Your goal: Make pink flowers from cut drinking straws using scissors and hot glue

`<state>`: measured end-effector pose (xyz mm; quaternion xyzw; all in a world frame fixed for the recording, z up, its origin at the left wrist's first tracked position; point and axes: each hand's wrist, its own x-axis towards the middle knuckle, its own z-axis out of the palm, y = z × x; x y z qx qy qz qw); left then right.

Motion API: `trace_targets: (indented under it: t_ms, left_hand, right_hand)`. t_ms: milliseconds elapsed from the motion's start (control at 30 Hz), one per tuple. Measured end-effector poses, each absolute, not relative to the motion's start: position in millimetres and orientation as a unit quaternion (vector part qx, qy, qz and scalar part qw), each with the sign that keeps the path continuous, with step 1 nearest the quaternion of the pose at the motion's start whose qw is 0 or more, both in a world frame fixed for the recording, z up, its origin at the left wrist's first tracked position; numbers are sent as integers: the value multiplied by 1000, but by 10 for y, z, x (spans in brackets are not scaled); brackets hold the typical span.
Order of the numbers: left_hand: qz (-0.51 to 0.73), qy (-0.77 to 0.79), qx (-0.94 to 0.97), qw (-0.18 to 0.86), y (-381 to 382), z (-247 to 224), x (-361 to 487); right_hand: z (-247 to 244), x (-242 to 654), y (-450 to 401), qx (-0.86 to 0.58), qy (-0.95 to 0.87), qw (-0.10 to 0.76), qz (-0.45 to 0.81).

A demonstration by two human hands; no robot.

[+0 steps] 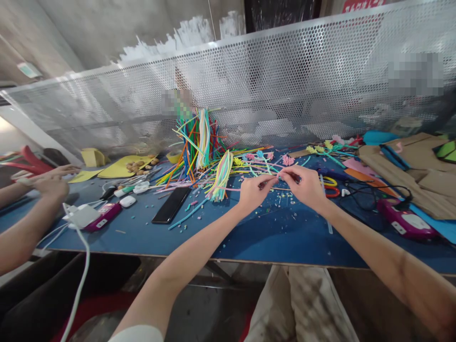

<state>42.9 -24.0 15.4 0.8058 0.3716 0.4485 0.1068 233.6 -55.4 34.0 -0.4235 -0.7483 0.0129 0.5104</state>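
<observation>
My left hand point(254, 191) and my right hand point(305, 186) meet above the blue table, fingertips pinched together. Between them is a small pale pink bit that looks like part of a pink pipe cleaner point(279, 175); the fingers hide most of it. Just behind my hands lie finished-looking fuzzy flowers, among them a pink flower point(288, 160) and a yellow flower point(237, 162). Left of my left hand stands a bundle of pastel pipe cleaners point(221, 175). Scissors with red and yellow handles point(332, 191) lie right of my right hand, partly under a black cable.
A black phone point(171, 205) and more upright pipe cleaners point(203, 137) are to the left. Cardboard point(423, 166) and a purple power strip point(408, 221) fill the right. A perforated metal screen point(249, 95) borders the back. A co-worker's hands point(53, 184) work at far left.
</observation>
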Motion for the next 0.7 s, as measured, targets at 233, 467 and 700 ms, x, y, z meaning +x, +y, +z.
trace_targets:
  t_ms: [233,467,700]
  left_hand:
    - [393,270,878,-43,-65,172,302]
    - [406,265,867,-113,-124,189,317]
    - [456,322,830,12,-214,144,416]
  right_hand:
    - [341,2597,-415,-322,-859,396,-37]
    - [337,2566,-426,-382,-839,333,-197]
    - [340,2420,-521,-401,-756,512,-71]
